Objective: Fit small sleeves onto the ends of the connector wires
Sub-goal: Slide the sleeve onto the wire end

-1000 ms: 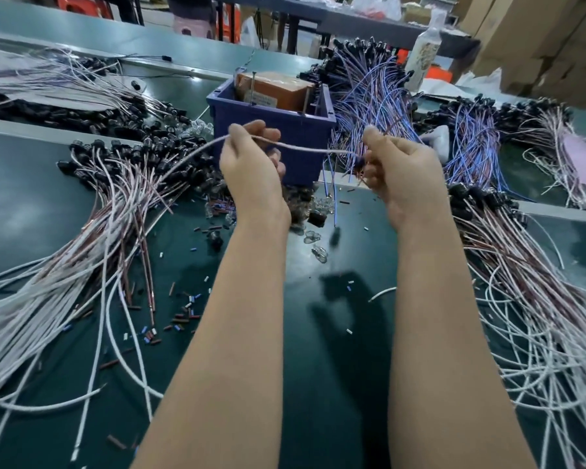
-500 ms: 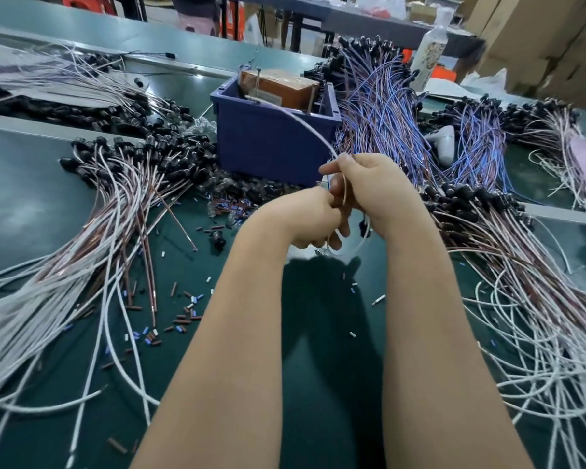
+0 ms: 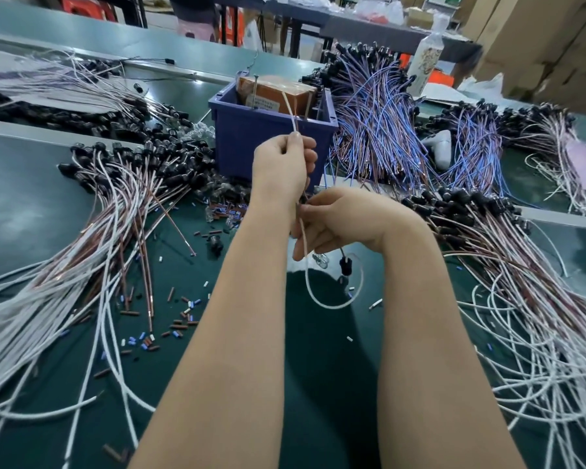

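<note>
My left hand (image 3: 282,165) pinches a thin white connector wire (image 3: 306,275) whose free end sticks up above my fingers toward the blue bin. Just below and to the right, my right hand (image 3: 344,218) curls round the same wire. Under my hands the wire hangs in a loop, and its black connector (image 3: 345,265) dangles over the green table (image 3: 183,238). Small loose sleeves (image 3: 180,324), brown, blue and white, lie scattered on the table to the left. Any sleeve between my fingers is hidden.
A blue bin (image 3: 271,140) with an orange box stands right behind my hands. Heaps of white and brown connector wires (image 3: 82,265) spread left; another pile of wires (image 3: 521,299) spreads right. Blue wires (image 3: 379,130) pile behind the bin. A bottle (image 3: 427,62) stands at the back right.
My hands, a second ago apart with the wire stretched between them, came together. Now the left hand has risen above the right and the wire hangs in a loop.
</note>
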Demonstrator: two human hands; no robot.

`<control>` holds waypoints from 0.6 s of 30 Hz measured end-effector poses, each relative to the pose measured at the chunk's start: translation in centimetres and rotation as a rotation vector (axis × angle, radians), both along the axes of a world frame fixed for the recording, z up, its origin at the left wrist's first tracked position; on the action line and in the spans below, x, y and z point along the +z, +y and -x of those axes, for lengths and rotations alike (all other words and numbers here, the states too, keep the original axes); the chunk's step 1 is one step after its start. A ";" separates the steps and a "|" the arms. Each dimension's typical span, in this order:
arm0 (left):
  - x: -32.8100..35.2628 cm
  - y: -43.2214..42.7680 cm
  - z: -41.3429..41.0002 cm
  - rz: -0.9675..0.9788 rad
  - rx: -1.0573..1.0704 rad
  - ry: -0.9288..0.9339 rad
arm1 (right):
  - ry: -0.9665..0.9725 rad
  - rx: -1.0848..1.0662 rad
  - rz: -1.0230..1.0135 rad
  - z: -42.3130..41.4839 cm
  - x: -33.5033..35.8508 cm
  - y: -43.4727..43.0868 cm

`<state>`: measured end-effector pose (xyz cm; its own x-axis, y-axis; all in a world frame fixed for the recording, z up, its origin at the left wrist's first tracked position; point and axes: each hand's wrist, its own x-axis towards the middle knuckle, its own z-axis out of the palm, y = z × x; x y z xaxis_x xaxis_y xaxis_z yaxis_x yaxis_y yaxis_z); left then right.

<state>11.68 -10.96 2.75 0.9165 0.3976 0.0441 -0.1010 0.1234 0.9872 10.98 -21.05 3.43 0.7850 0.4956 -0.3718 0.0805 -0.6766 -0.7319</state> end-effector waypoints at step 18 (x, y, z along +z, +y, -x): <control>-0.9 1.6 1.2 -0.568 -0.479 0.143 | -0.064 -0.556 -0.833 -1.6 -0.2 -0.7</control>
<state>10.43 -9.33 1.87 0.9955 -0.0939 -0.0091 -0.0304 -0.4101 0.9115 12.61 -21.77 3.27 0.9905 0.1354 -0.0221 -0.0353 0.0957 -0.9948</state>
